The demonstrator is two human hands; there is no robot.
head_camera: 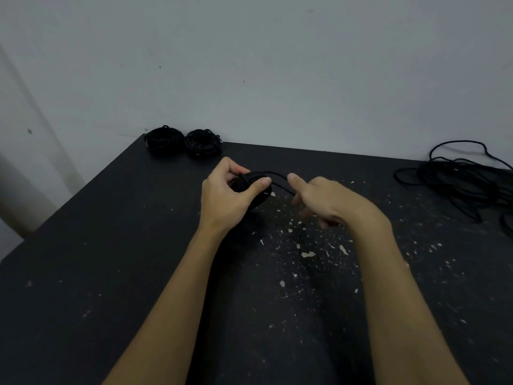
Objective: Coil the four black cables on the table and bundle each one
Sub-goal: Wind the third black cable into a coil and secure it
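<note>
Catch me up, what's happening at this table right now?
A person is coiling black cables on a dark table. The left hand grips a coil of cable, and the right hand holds its loose end, apparently wrapping it round the coil. Two finished bundles sit at the far left edge by the wall. One loose, tangled cable lies at the right, not yet coiled.

Left hand (pixel 230 194) curled, thumb pinching; right hand (pixel 324 200) curled, forefinger extended.
</note>
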